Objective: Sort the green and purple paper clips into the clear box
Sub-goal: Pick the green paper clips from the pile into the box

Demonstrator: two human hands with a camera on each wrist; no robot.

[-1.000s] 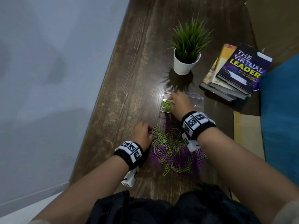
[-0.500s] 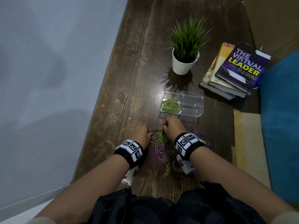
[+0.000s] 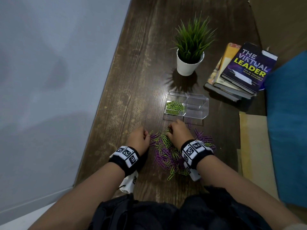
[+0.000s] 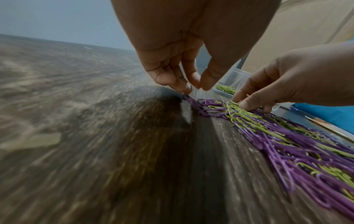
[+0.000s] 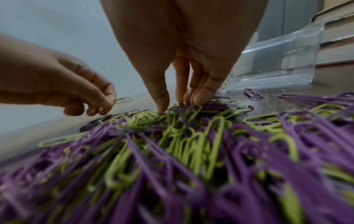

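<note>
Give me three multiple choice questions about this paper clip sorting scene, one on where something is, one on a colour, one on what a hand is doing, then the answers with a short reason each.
1. Where is the potted plant?
A. beyond the clear box
B. on the books
C. inside the box

2. What colour are the clips in the box's left compartment?
A. purple
B. green
C. both

3. What is the left hand doing?
A. lying flat on the table
B. pinching a green clip
C. holding the box

Answers:
1 A, its pot stands farther along the table than the box.
2 B, only green clips lie there.
3 B, the right wrist view shows a green clip in its curled fingers.
</note>
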